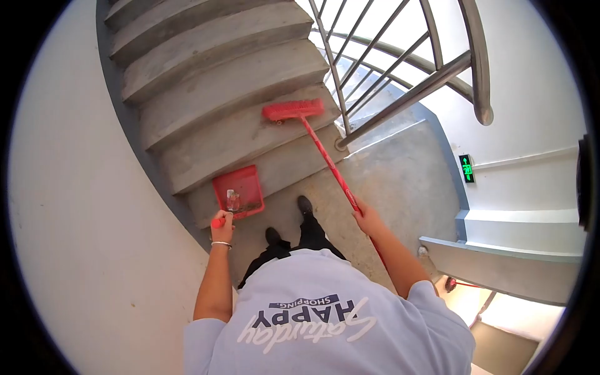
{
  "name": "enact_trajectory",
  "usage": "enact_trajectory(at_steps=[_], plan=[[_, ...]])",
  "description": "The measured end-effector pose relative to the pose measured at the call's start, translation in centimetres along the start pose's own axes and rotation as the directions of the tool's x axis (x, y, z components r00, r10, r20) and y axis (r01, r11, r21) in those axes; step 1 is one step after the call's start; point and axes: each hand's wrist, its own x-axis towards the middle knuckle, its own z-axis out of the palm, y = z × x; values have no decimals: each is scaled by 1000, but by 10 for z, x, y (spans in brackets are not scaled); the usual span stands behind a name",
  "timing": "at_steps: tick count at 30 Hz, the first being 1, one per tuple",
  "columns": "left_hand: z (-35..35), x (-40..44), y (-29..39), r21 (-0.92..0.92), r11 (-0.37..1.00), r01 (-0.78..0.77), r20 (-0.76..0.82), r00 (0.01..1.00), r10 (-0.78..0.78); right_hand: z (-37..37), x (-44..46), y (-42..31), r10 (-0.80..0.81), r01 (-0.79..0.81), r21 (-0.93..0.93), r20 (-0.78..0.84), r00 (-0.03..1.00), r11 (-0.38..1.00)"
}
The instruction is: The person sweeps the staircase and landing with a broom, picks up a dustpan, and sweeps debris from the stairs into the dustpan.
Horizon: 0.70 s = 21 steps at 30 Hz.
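My left hand (222,227) is closed around the handle of a red dustpan (247,189), which lies by the lowest step. Some litter (233,200), partly clear and partly dark, sits in the pan. In my right hand (369,220) is the red pole of a broom (327,159), fingers wrapped round it. The broom's red bristle head (292,110) rests on a concrete step near the foot of the railing, to the right of and beyond the dustpan. A small brownish bit (279,122) shows at the edge of the bristles.
Concrete stairs (219,81) curve up to the far left along a white wall (81,187). A metal railing (412,103) stands at the right of the steps. A green lit exit sign (467,169) is on the right wall. A low wall (494,269) borders the landing at right.
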Motion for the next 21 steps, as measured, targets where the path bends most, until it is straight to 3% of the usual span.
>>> enact_trajectory(at_steps=[3, 5, 6, 8, 9, 11, 14, 18, 20, 21], plan=[[2, 1, -12, -19, 999, -26, -7, 1000, 26, 9, 1, 8, 55, -56, -16, -55, 997, 998], [-2, 2, -11, -14, 999, -51, -13, 999, 51, 34, 31, 41, -122, 127, -3, -292, 948, 992], [-2, 1, -7, -15, 1000, -28, -2, 1000, 28, 32, 45, 36, -122, 129, 5, -287, 950, 992], [-1, -4, -3, -4, 1000, 12, -3, 1000, -12, 22, 73, 14, 158, -158, 15, -175, 972, 987], [-1, -5, -1, -20, 1000, 21, 13, 1000, -21, 27, 83, 8, 158, -156, 22, -159, 975, 987], [-4, -6, 3, -26, 999, 32, 20, 999, -32, 39, 96, -6, 232, -255, -151, -159, 960, 955], [-2, -7, 4, -40, 998, 38, 33, 999, -36, 30, 87, -51, 284, -276, -250, -3, 959, 928], [1, -2, -1, -31, 999, 34, 7, 999, -34, 34, 68, -46, 224, -193, -338, 55, 973, 921], [-1, -1, -1, -4, 999, 47, 14, 999, -47, 33, 58, -29, 42, -34, -162, 43, 998, 986], [-2, 0, -5, -6, 1000, 1, 18, 1000, -1, 31, 49, -27, 45, -39, -155, 37, 998, 987]])
